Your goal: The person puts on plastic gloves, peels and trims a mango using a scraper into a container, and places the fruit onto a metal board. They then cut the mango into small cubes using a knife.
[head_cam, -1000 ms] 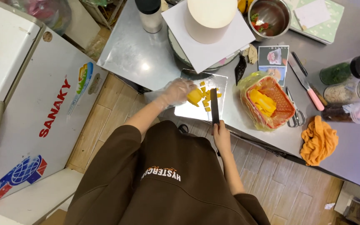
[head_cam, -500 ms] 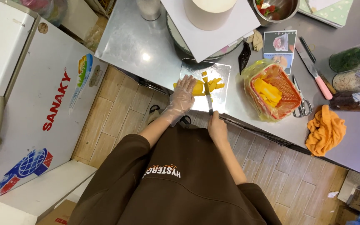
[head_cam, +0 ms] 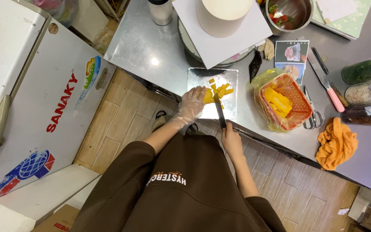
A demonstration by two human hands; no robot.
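1. Head view, looking straight down: my left hand (head_cam: 192,103), in a thin clear plastic glove, is curled down over a chunk of yellow-orange fruit (head_cam: 208,96) at the left edge of the shiny square metal cutting board (head_cam: 228,107), fingers pressing on it.
2. My right hand (head_cam: 231,139) is bare and closed in a firm grip around the handle of the dark-bladed kitchen knife (head_cam: 219,112); the blade points away from me, lying across the board just right of the held chunk.
3. Small cut yellow cubes (head_cam: 220,89) lie scattered on the upper half of the board, just beyond the knife tip.
4. The board sits near the front edge of the grey steel table (head_cam: 142,43).
5. To the right of the board, an orange plastic basket lined with a clear bag (head_cam: 299,101) holds yellow fruit slices (head_cam: 278,101).
6. Further right: scissors (head_cam: 312,118), a crumpled orange cloth (head_cam: 336,144), a pink-handled knife (head_cam: 325,83).
7. Behind the board stands a white round cake on a white square board (head_cam: 224,17).
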